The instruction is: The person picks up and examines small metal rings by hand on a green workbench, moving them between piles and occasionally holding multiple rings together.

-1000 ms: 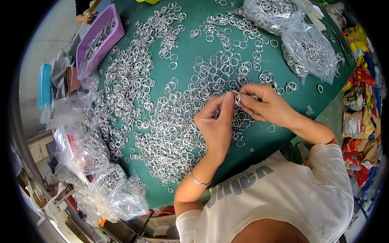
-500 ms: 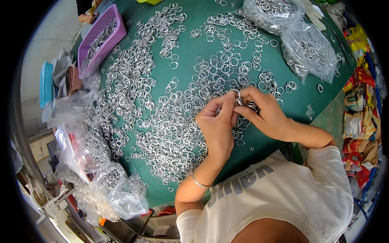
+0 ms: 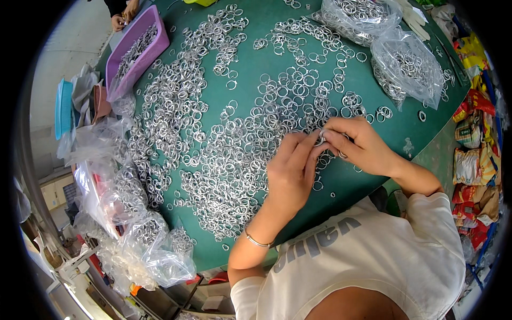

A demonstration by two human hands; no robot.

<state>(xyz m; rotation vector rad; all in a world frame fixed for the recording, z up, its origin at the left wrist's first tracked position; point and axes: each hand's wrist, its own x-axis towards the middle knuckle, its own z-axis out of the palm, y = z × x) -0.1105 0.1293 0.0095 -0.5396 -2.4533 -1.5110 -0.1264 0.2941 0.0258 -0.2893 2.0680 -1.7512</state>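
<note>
Left hand (image 3: 290,173) and right hand (image 3: 360,146) fingertips pinch 1 ring (image 3: 321,138) between them, near the surface's (image 3: 245,69) near edge; tilt unclear.

Bright light glints on rings (image 3: 229,176) inside a black fisheye border.

Can't see most of ring (image 3: 320,140), covered by left hand (image 3: 290,169) and right hand (image 3: 362,145). Can't count rings in right palm. Can't make out item at co-worker's hands (image 3: 130,10), too small. Can't identify yellow object (image 3: 202,2), cut by top edge. Can't separate pieces in purple bin (image 3: 153,55).
</note>
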